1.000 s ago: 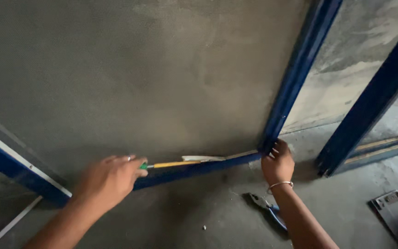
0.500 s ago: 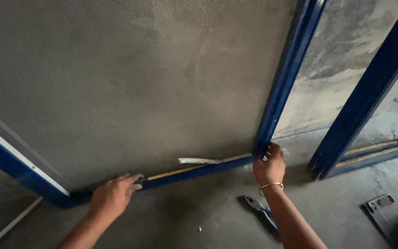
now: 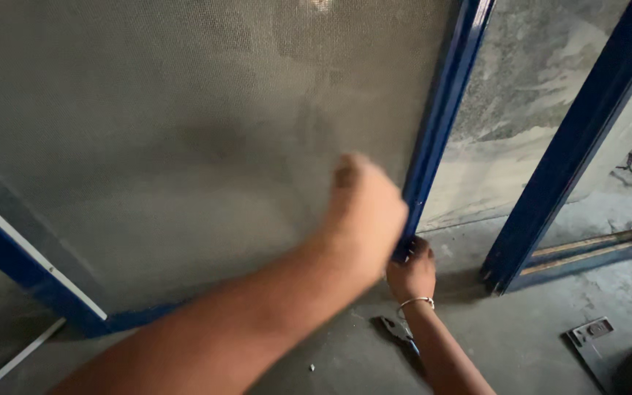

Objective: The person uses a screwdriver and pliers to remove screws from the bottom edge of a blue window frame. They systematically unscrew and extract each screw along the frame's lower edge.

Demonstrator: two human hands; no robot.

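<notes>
My left hand [image 3: 363, 212] is raised in front of the grey mesh screen [image 3: 184, 146], blurred, fingers curled in; I cannot tell whether it holds anything. My right hand [image 3: 411, 272], a bangle [image 3: 414, 302] on its wrist, is closed around the bottom corner of the blue frame [image 3: 440, 124]. Pliers [image 3: 398, 330] lie on the concrete floor [image 3: 521, 336] just beside that wrist.

A building site or metal-frame workshop: bare dusty concrete floor [image 3: 535, 344], rough grey wall [image 3: 521, 110], blue metal screen frames [image 3: 440, 124].
</notes>
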